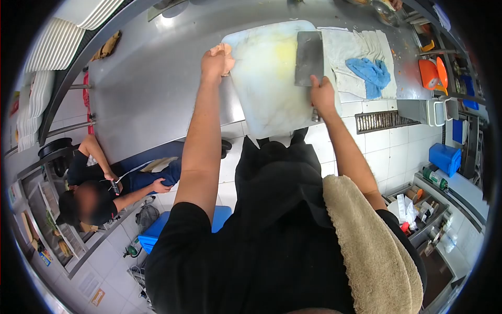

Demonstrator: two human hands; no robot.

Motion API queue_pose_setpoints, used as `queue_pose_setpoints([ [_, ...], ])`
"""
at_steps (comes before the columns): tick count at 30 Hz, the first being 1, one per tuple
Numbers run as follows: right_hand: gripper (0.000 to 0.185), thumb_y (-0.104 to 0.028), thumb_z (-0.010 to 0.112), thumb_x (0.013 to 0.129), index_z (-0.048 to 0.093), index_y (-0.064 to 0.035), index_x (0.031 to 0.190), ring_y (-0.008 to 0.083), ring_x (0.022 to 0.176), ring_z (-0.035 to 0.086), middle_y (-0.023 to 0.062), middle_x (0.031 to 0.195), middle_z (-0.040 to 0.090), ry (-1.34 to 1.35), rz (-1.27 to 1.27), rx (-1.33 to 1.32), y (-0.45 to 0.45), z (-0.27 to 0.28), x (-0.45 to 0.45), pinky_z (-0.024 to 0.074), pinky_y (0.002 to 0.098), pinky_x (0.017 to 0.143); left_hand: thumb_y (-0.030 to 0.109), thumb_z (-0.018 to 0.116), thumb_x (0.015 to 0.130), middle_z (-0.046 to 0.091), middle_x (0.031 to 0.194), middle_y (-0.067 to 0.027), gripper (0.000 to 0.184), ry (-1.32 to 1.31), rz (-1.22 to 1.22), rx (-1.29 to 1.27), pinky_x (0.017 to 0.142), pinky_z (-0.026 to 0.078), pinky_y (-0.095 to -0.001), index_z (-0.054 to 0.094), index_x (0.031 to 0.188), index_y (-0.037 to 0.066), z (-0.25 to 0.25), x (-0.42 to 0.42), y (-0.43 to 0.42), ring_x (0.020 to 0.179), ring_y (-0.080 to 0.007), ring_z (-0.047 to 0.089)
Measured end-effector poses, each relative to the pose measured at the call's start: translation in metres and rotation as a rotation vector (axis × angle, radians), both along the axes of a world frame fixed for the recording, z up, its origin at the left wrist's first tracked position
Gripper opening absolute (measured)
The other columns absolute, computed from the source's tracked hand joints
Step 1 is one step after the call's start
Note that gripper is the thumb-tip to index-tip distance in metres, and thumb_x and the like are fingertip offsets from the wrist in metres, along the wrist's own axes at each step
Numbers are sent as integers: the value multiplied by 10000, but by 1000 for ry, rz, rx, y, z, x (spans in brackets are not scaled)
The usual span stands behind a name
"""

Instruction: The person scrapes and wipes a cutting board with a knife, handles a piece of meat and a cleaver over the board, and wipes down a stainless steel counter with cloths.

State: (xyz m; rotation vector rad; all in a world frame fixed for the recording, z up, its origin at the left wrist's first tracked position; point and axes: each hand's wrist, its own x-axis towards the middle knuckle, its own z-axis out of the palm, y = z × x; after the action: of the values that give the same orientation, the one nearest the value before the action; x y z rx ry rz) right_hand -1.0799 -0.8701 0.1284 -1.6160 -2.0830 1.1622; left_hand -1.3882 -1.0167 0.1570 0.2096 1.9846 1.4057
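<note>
My left hand [212, 67] is closed around a soft, crumpled peach-coloured piece [225, 54] at the board's left edge; whether it is cloth or meat I cannot tell. Under it and to the right lies a white cutting board [264, 94] with a yellowish stain near its upper middle. My right hand [324, 97] grips the handle of a cleaver [309, 57], whose broad dark blade faces up over the right part of the board. Whether the blade rests on the board is not clear.
A white towel [361, 47] and a blue cloth [369, 73] lie right of the board on the steel counter [151, 83]. An orange scale-like item [430, 75] stands farther right. A seated person [99, 191] is at the lower left, near a blue stool [221, 217].
</note>
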Motion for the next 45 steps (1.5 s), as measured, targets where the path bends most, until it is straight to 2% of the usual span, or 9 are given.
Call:
queue_pose_setpoints([
  [3,422,-365,600,1008,585,56,1030,553,969,650,369,962,672,-15,108,10,-31,-2,-36,528,581,834,252,604,1047,678,843,-73,234,-35,-6,-30,496,478,-335,662,1077,27,6,0,-1,626,-161,627],
  [9,449,-394,611,1017,567,48,1073,478,831,707,314,907,701,17,269,112,-72,-10,-124,576,525,716,202,676,1008,708,983,-98,253,19,72,-81,639,553,-338,636,1161,4,18,8,4,792,-187,696],
  [16,425,-386,575,1033,581,37,1075,503,935,680,291,942,710,121,293,-389,-97,38,-127,555,534,831,183,713,983,714,1141,-133,367,-120,170,192,773,606,-352,586,1268,-12,-38,-14,-2,931,-221,724],
  [23,458,-423,579,1042,594,34,1018,315,572,695,247,807,682,132,184,-4,-22,4,-43,552,465,566,201,687,998,694,1181,-151,435,-44,106,76,767,614,-359,547,1337,-33,-10,-19,-15,981,-237,721],
  [28,482,-430,564,1038,606,49,1011,461,847,707,304,901,692,20,-127,-244,14,31,-8,559,543,757,214,679,996,701,1133,-166,402,25,83,-11,750,601,-346,569,1279,-49,-27,-13,-3,943,-231,718],
  [31,471,-415,566,1032,601,55,1034,504,959,674,323,959,689,35,91,110,-25,-7,-39,539,571,845,232,683,992,691,1158,-165,438,-19,12,-35,747,602,-358,562,1305,-50,-29,-11,2,950,-230,716],
  [39,457,-405,585,1025,611,51,1005,478,938,683,307,971,696,61,379,-291,-61,54,-68,540,538,850,276,681,1003,703,1115,-140,442,128,44,-93,712,596,-363,582,1315,-21,-34,-10,10,921,-214,712],
  [41,437,-379,601,1027,604,57,993,415,810,713,274,925,707,54,339,-2,-34,9,-51,562,505,766,289,677,1008,702,1111,-137,442,77,37,-36,717,591,-353,583,1313,-16,-48,-18,3,918,-208,708],
  [45,458,-394,598,1032,588,63,1036,443,801,703,292,904,698,48,-57,-313,15,41,-19,558,508,726,239,658,1010,698,1117,-137,356,6,24,15,736,582,-352,604,1258,-11,-31,-4,-4,924,-214,702],
])
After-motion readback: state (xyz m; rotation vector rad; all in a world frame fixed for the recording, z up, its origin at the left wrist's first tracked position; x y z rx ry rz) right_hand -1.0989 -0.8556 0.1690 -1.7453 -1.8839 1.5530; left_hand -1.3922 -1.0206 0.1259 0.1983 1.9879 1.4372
